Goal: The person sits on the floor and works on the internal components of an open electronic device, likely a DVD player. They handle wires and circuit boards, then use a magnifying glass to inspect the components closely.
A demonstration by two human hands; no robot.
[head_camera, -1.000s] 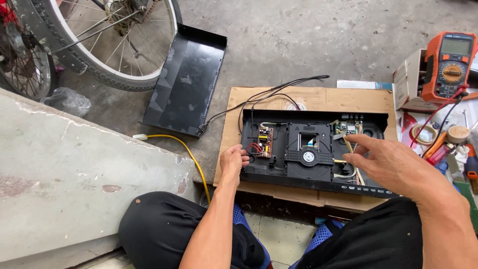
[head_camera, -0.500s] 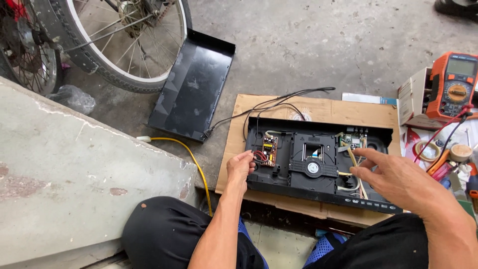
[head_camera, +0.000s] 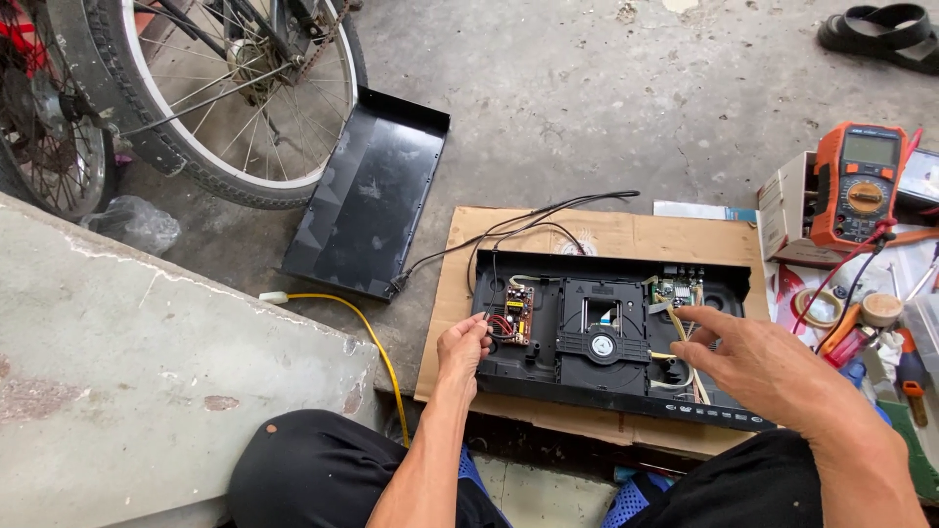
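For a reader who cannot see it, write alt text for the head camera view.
A person's left hand touches the left edge of an opened black disc player lying on cardboard, while the right hand hovers over its right side. An orange multimeter stands to the right.

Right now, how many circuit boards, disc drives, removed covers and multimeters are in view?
Circuit boards: 2, red beside the left hand, green beyond the right hand
Disc drive: 1
Removed cover: 1
Multimeter: 1
Total: 5
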